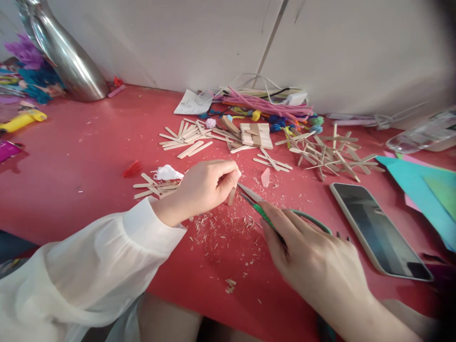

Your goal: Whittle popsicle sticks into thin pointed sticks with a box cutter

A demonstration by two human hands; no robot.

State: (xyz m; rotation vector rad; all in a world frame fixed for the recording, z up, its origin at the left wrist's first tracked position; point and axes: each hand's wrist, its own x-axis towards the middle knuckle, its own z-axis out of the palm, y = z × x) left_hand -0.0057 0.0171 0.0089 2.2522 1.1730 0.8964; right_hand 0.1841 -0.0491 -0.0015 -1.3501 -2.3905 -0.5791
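My left hand (204,185) is closed in a pinch on a short wooden stick piece (232,196), held upright just above the red table (89,152). My right hand (313,261) grips green-handled scissors (261,209), with the blades slightly apart and their tips right beside the stick piece. Wood shavings (228,228) lie scattered on the table under both hands. A small cut-off chip (265,177) rests just beyond the scissor tips.
Loose craft sticks (185,137), a stacked block of sticks (255,135) and glued stick stars (331,154) lie behind. Pipe cleaners (263,105) sit by the wall. A phone (377,228) lies right, coloured paper (420,190) beyond it. A silver vase (67,57) stands far left.
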